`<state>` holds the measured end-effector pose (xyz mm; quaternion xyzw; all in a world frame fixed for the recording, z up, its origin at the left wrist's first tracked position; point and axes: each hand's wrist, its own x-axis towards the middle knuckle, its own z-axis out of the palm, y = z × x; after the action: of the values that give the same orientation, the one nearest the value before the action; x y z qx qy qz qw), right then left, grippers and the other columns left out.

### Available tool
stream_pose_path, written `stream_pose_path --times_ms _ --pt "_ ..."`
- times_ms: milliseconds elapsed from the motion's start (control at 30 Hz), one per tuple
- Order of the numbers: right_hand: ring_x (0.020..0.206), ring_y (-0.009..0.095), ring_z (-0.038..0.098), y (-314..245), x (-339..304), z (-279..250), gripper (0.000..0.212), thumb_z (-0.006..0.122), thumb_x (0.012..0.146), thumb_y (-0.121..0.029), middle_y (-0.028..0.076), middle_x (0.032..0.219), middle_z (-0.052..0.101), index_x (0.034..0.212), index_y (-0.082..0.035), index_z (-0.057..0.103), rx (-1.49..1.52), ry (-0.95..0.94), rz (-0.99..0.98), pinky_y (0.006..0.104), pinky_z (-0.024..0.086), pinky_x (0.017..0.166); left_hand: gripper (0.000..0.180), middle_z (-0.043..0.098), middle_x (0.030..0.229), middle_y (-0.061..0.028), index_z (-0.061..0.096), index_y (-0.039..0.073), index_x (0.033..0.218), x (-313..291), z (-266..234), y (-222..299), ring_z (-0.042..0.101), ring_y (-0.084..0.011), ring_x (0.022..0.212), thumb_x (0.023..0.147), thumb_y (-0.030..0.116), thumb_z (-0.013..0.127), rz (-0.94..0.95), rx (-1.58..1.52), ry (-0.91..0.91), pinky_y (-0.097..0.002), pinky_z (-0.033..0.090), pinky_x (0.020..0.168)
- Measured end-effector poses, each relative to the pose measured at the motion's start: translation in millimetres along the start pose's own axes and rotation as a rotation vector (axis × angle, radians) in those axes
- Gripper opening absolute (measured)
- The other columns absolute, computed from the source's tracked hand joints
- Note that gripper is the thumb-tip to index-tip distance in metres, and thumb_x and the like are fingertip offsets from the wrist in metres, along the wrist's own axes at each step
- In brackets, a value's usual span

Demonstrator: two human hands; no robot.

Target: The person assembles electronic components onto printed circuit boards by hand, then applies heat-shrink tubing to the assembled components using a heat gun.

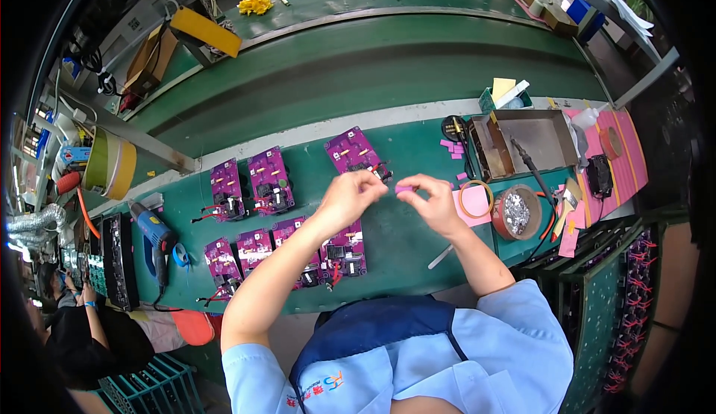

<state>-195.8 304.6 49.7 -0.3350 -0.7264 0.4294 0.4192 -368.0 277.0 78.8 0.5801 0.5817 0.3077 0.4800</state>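
Observation:
My right hand pinches a small pink-purple piece between thumb and fingertips. Beside it, on the left, my left hand is closed in a pinch; whatever its fingertips hold is too small or hidden to make out. Just beyond that hand lies a purple circuit board with dark parts and red wires, partly covered by my fingers. Below my left forearm another purple board rests in a row of several like it. A pink sheet with a tan ring on it lies right of my right hand.
Two more boards sit at the left. A blue heat gun lies beyond them. At right stand a metal tray, a soldering iron and a round tub of silvery bits. Small pink pieces lie near the tray. A person sits at far left.

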Motion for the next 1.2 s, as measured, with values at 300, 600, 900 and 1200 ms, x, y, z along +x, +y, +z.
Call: stream_pose_path --times_ms 300,600,900,1200 --pt "0.061 0.012 0.057 17 9 5 0.013 0.056 0.07 0.001 0.008 0.072 0.059 0.083 0.004 0.057 0.118 0.08 0.12 0.0214 0.046 0.055 0.025 0.052 0.057 -0.0089 0.057 0.007 0.093 7 16 -1 0.053 -0.0216 0.056 0.072 0.019 0.056 0.1 0.494 0.19 -0.0329 0.041 0.055" --pt "0.062 0.023 0.058 -4 27 -5 0.012 0.059 0.067 -0.005 0.012 0.073 0.058 0.077 0.002 0.057 -0.31 -0.117 -0.245 0.0286 0.046 0.053 0.018 0.057 0.074 -0.0128 0.06 0.005 0.08 13 16 -8 0.055 -0.0283 0.072 0.071 0.019 0.054 0.204 0.546 0.223 -0.0376 0.043 0.063" --pt "0.057 0.023 0.056 -2 36 10 0.016 0.062 0.066 -0.012 0.013 0.064 0.057 0.074 0.0 0.056 -0.391 -0.339 0.062 0.0315 0.044 0.053 0.019 0.057 0.064 -0.0123 0.059 0.005 0.084 -1 -8 -2 0.056 -0.0237 0.061 0.07 0.017 0.056 0.096 0.507 0.224 -0.0331 0.044 0.058" --pt "0.054 0.007 0.05 37 16 34 0.02 0.063 0.068 -0.009 0.005 0.063 0.056 0.084 0.0 0.056 0.048 -0.036 0.3 0.0208 0.04 0.048 0.021 0.059 0.071 -0.0132 0.059 0.001 0.079 -9 -36 -11 0.058 -0.0237 0.07 0.071 0.02 0.056 -0.176 0.361 0.254 -0.0323 0.044 0.064"
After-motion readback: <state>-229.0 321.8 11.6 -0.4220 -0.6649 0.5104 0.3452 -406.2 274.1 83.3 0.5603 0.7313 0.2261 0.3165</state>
